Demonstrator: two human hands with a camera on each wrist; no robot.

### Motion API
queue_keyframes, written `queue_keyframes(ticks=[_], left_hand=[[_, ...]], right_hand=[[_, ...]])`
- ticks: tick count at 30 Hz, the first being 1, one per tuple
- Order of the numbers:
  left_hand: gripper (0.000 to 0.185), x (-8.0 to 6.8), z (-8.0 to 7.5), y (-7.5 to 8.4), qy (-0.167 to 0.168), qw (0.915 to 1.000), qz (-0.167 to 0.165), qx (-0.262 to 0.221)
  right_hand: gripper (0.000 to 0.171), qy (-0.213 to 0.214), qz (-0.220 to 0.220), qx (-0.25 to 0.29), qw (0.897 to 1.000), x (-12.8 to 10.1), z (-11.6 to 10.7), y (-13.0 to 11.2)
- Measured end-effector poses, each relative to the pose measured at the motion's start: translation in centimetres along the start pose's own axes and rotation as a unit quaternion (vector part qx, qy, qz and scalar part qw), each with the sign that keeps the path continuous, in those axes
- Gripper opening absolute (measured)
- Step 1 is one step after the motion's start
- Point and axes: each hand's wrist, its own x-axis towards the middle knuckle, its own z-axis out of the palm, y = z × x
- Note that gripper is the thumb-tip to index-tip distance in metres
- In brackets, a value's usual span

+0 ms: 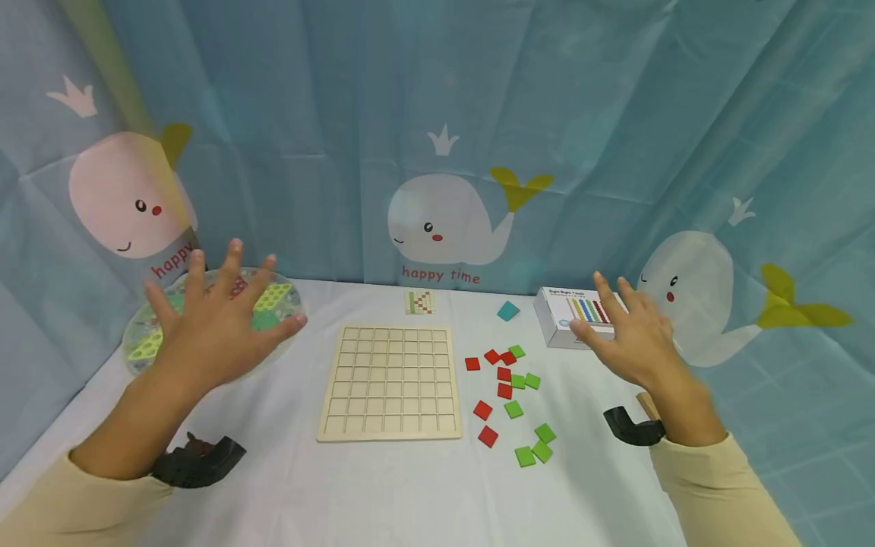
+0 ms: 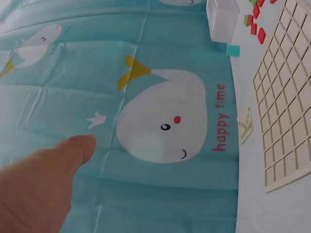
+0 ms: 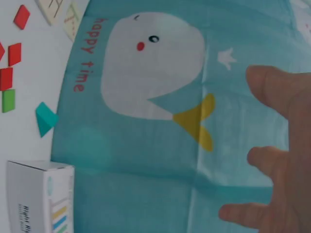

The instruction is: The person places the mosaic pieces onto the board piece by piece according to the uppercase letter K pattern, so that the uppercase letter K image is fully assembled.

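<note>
Nearest the viewer, two cream sleeves with dark wrist mounts frame the white surface (image 1: 383,494). At centre lies an empty wooden grid board (image 1: 390,383), its cells unfilled. At its 3 o'clock, red tiles (image 1: 504,374) and green tiles (image 1: 534,444) lie scattered loose, within easy reach. Further out, the left hand (image 1: 217,327), fingers spread and holding nothing, hovers above a clear round tray (image 1: 140,351) at the board's 10 o'clock. The right hand (image 1: 632,334), likewise open and empty, hovers beside a white box (image 1: 570,319) at 2 o'clock. A teal piece (image 1: 508,310) and a pattern card (image 1: 420,302) lie near the whale-print curtain (image 1: 451,137).
</note>
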Motion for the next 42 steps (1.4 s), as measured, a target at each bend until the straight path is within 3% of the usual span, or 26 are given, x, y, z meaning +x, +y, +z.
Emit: queue_keyframes(ticks=[11, 19, 26, 35, 42], left_hand=[[0.086, -2.6, 4.3, 0.1, 0.019, 0.9992, 0.022, -0.028], [0.073, -4.0, 7.5, 0.1, 0.038, 0.9939, 0.073, -0.073], [0.062, -4.8, 10.8, -0.1, 0.017, 0.9829, 0.125, -0.134], [0.047, -5.3, 14.2, -0.6, -0.020, 0.9714, 0.141, -0.190], [0.037, -5.7, 16.0, -1.2, -0.059, 0.9590, 0.148, -0.234]], right_hand=[[0.079, 0.033, -0.046, 0.101, 0.993, 0.2, 3.5, 1.4], [0.081, -0.010, -0.056, 0.175, 0.983, 0.5, 6.4, 2.9], [0.084, -0.057, -0.034, 0.238, 0.969, 0.3, 9.3, 4.5], [0.078, -0.095, -0.059, 0.300, 0.947, -1.0, 12.2, 5.4], [0.074, -0.103, -0.048, 0.334, 0.936, -2.0, 13.7, 6.1]])
